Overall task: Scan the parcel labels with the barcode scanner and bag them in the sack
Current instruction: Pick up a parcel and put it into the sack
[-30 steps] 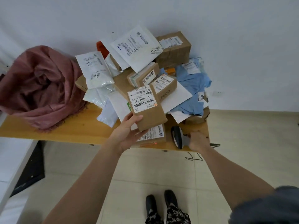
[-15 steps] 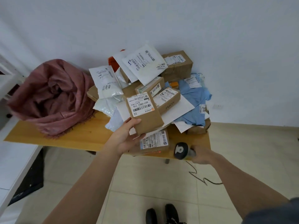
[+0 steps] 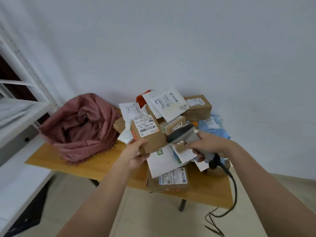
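Parcel (image 3: 148,134) held above the worktop (image 3: 95,165) pile, left hand (image 3: 135,155) fingers curled round its near end. Right hand (image 3: 209,145) grips barcode scanner (image 3: 184,135), head beside the label (image 3: 147,126). Sack (image 3: 80,127) sits left.

A plain white wall (image 3: 171,40) fills the upper half of the view, evenly and softly lit with no hard shadows. Below it stands a wooden table (image 3: 95,166) with a light, honey-coloured top and a dark leg (image 3: 182,205) showing under its near edge. The floor (image 3: 153,218) is pale beige tile (a grout line runs across it). On the left rises a white metal shelving frame (image 3: 20,103), and a white surface (image 3: 18,182) lies beneath it.
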`<state>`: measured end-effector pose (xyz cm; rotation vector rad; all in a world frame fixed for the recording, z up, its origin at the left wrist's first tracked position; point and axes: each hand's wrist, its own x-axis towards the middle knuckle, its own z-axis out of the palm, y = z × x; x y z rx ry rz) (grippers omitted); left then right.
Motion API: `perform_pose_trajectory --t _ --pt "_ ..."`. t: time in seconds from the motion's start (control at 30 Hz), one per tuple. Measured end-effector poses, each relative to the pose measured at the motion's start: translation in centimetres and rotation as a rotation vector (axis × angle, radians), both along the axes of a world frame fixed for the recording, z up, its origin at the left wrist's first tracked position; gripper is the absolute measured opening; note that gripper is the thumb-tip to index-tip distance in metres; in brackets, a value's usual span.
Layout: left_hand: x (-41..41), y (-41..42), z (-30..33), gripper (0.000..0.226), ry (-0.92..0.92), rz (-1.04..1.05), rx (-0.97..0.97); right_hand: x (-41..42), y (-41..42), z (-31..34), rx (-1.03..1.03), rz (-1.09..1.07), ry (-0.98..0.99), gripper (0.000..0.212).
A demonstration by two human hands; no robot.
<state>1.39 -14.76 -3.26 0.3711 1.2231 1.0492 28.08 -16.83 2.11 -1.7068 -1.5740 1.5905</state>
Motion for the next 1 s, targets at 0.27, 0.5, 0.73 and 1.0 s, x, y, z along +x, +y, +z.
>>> perform_pose_trajectory --t 0.27,0.5,0.73,1.0 --pt "-4.4 0.0 1.8 0.015 0.011 0.144 0.006 -5.7 0.2 7.0 0.215 0.017 0.204 0.022" --pt "-7.9 -0.9 3.1 0.02 0.018 0.266 -0.016 -8.7 -0.5 10.7 0.24 0.137 0.141 0.026" --pt "-9.9 -1.4 3.5 0.031 0.049 0.37 -0.018 -9.8 -1.0 12.7 0.249 0.18 0.172 0.029" --pt "-11.4 -1.4 2.8 0.045 0.093 0.454 -0.053 -10.9 -0.8 12.8 0.241 0.211 0.229 0.025"
